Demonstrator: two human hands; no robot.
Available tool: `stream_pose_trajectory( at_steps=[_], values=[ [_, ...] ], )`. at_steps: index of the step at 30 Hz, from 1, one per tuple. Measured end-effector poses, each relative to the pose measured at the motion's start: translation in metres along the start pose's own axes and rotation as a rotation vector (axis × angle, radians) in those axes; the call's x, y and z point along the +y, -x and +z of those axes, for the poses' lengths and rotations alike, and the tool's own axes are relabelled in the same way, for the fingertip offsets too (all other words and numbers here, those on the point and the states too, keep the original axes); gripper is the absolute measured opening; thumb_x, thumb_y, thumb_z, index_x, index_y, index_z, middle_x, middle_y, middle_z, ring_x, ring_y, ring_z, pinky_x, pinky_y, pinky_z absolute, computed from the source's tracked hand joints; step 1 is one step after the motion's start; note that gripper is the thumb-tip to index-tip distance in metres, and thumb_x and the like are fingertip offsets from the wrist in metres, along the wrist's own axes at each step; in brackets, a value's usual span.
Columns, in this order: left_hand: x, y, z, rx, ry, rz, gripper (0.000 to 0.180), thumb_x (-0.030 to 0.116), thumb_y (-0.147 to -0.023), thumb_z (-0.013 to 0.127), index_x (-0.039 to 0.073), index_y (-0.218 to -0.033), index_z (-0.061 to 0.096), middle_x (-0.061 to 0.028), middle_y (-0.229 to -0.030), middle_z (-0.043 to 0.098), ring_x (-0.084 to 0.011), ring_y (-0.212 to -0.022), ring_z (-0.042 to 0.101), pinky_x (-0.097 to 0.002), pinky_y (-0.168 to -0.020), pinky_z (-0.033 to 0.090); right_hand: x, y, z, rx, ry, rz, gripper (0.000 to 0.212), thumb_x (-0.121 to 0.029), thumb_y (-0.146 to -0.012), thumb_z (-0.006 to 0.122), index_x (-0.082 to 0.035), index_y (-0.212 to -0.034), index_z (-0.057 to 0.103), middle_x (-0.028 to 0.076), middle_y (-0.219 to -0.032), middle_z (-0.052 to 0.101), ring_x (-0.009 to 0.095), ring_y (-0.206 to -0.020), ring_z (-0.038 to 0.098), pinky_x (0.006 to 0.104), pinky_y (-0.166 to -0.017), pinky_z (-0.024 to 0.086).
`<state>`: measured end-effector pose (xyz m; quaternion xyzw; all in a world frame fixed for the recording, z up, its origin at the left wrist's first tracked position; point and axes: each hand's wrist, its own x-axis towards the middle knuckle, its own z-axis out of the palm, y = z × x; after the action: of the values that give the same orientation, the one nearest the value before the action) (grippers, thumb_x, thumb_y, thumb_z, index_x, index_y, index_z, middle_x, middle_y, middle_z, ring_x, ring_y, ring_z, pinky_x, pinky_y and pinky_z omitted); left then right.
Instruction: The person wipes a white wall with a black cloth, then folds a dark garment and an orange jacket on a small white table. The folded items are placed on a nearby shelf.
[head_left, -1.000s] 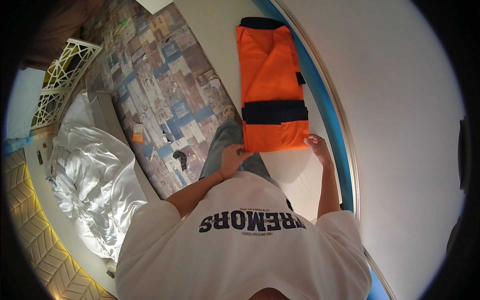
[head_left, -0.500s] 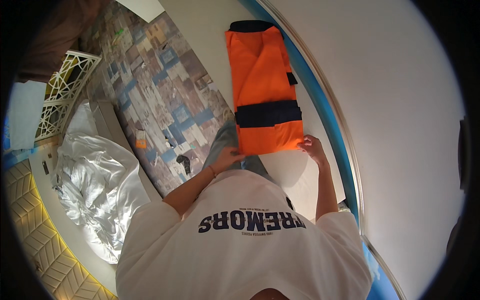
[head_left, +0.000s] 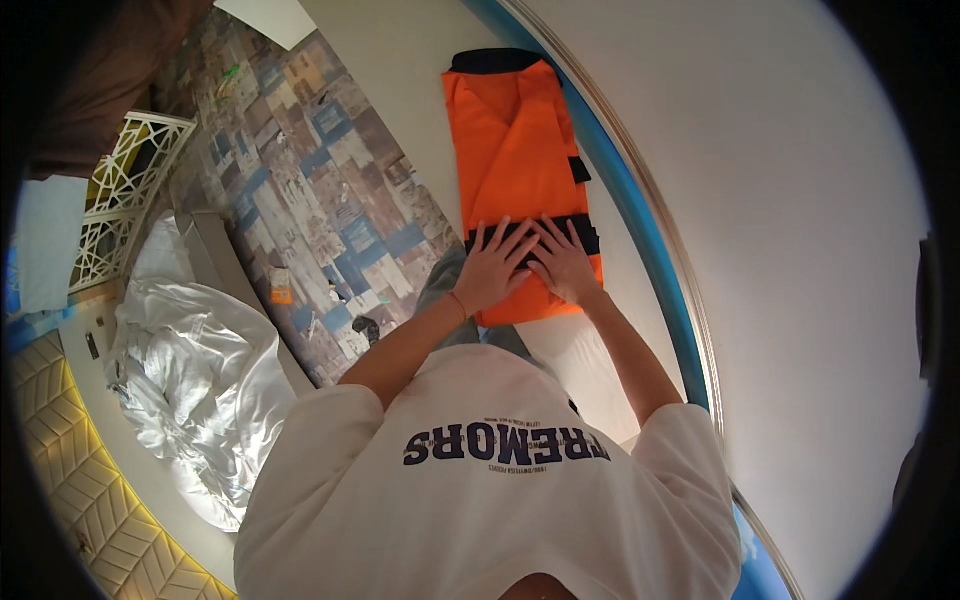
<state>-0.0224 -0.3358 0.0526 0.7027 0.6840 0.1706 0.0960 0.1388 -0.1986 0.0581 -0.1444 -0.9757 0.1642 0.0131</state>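
A folded orange garment (head_left: 515, 150) with dark navy bands, perhaps a work jacket, lies lengthwise on a pale surface in front of me. Its dark collar-like end points away from me. My left hand (head_left: 490, 270) rests flat on the near part, fingers spread over the wide dark band. Beside it my right hand (head_left: 565, 268) lies flat too, its fingertips on the same band and close to the left fingers. Neither hand grips the cloth. Most of the band's middle is hidden under the fingers.
The pale surface (head_left: 405, 90) runs along a wall (head_left: 800, 250) with blue trim on the right. To the left is a patchwork-patterned floor (head_left: 330, 190) with small scraps on it. Crumpled white shiny cloth (head_left: 200, 370) lies at the far left near a white lattice panel (head_left: 110, 215).
Both hands have let go of the garment's near corners and moved forward and inward onto its dark band, fingers now spread flat. The garment looks shifted slightly left and nearer.
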Motion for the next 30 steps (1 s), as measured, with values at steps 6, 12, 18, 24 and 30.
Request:
stream_pose_trajectory(
  at_steps=[6, 12, 18, 24, 30],
  values=[
    [-0.02, 0.003, 0.021, -0.067, 0.113, -0.11, 0.065, 0.038, -0.097, 0.053, 0.008, -0.151, 0.035, -0.007, -0.16, 0.028, -0.0336, -0.148, 0.022, -0.0499, -0.12, 0.018, 0.053, -0.009, 0.004, -0.098, 0.086, 0.083, 0.05, -0.043, -0.102, 0.043, -0.019, -0.146, 0.045, 0.004, -0.159, 0.032, 0.026, -0.147, 0.026, 0.0532, -0.12, 0.018],
    [-0.067, 0.032, 0.0, -0.116, 0.072, 0.119, 0.06, 0.01, -0.089, 0.055, 0.008, -0.147, 0.041, -0.0067, -0.157, 0.034, -0.0311, -0.145, 0.032, -0.0472, -0.119, 0.028, 0.102, 0.047, -0.017, 0.128, 0.154, -0.013, 0.054, -0.006, -0.09, 0.058, -0.014, -0.142, 0.047, 0.005, -0.153, 0.041, 0.027, -0.143, 0.036, 0.0485, -0.118, 0.031],
    [-0.084, 0.049, 0.003, -0.192, 0.097, 0.289, 0.062, 0.008, -0.086, 0.056, 0.009, -0.147, 0.043, -0.0054, -0.156, 0.036, -0.0287, -0.144, 0.033, -0.0477, -0.118, 0.031, 0.095, 0.07, -0.007, -0.039, 0.183, -0.202, 0.063, -0.003, -0.087, 0.059, -0.015, -0.146, 0.042, 0.004, -0.155, 0.038, 0.024, -0.145, 0.034, 0.0464, -0.121, 0.028],
    [-0.087, 0.025, 0.013, -0.164, -0.149, 0.316, 0.067, 0.013, -0.084, 0.059, 0.012, -0.148, 0.04, -0.0055, -0.158, 0.033, -0.0291, -0.144, 0.033, -0.0492, -0.118, 0.031, 0.086, 0.045, -0.01, -0.145, 0.178, -0.199, 0.077, -0.007, -0.077, 0.069, -0.018, -0.147, 0.041, 0.007, -0.157, 0.034, 0.025, -0.146, 0.03, 0.0457, -0.123, 0.023],
    [-0.078, 0.031, 0.016, -0.152, -0.033, 0.274, 0.073, 0.009, -0.08, 0.061, 0.019, -0.149, 0.04, -0.0067, -0.158, 0.033, -0.0341, -0.144, 0.033, -0.0497, -0.118, 0.031, 0.083, 0.054, -0.008, -0.156, 0.058, -0.21, 0.085, -0.003, -0.07, 0.072, -0.019, -0.148, 0.04, 0.008, -0.159, 0.03, 0.027, -0.147, 0.028, 0.0482, -0.122, 0.023]
  ],
)
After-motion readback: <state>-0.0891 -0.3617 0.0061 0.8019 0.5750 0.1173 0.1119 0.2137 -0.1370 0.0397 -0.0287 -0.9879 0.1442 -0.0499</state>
